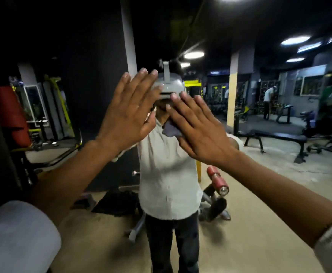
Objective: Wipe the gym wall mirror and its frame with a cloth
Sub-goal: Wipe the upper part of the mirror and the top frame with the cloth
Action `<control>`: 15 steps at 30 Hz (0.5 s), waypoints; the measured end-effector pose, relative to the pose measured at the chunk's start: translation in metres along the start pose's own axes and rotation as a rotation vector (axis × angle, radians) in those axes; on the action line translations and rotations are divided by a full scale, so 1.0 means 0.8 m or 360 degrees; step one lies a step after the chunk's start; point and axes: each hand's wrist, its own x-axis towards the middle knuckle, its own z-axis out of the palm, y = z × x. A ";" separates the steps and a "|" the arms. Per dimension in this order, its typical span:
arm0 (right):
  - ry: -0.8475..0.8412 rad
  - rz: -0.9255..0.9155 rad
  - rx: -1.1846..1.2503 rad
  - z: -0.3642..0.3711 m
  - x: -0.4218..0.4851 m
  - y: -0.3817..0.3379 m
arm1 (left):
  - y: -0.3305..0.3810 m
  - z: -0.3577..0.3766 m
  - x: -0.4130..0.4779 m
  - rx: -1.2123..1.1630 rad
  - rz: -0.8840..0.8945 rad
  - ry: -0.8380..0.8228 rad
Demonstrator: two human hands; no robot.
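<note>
Gym benches (275, 134) are reflected in the glass wall mirror (259, 170). Against its centre, a grey-blue cloth (171, 131) is pressed by the flat, spread right hand (198, 131) for wiping. The left hand (129, 113), spread and empty, is held alongside, likely as a brace.

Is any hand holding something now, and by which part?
No curled grip: the right hand presses a grey-blue cloth flat against the mirror under its palm, fingers straight. The left hand holds nothing.

Left hand (129, 113) and right hand (198, 131) lie flat on the mirror (269, 184), the right pressing a grey cloth (171, 130).
</note>
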 end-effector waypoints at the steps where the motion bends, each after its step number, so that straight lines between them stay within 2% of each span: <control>1: 0.0006 -0.0026 -0.0039 -0.007 0.020 0.016 | -0.008 0.001 0.017 0.0026 -0.0006 0.0004; 3: 0.0132 0.0138 -0.0076 -0.024 0.055 0.054 | -0.021 0.002 0.044 0.0056 0.0020 -0.0001; 6: 0.0426 0.0638 0.0004 -0.051 0.098 0.098 | -0.029 0.001 0.073 0.0085 0.0078 -0.0019; 8: 0.0503 0.0857 0.0044 -0.054 0.112 0.098 | -0.027 0.003 0.087 0.0088 0.0089 -0.0035; 10: 0.0368 0.0702 -0.0013 -0.047 0.112 0.082 | -0.023 0.006 0.094 0.0049 0.0066 -0.0018; 13: 0.0036 0.0108 -0.0138 -0.046 0.094 0.081 | -0.019 0.010 0.093 -0.0014 0.0051 0.0027; 14: 0.0033 0.0049 -0.0160 -0.050 0.093 0.093 | -0.019 0.011 0.092 -0.0018 0.0055 0.0039; 15: 0.0100 0.0121 -0.0154 -0.055 0.096 0.106 | -0.019 0.013 0.090 -0.0011 0.0058 0.0050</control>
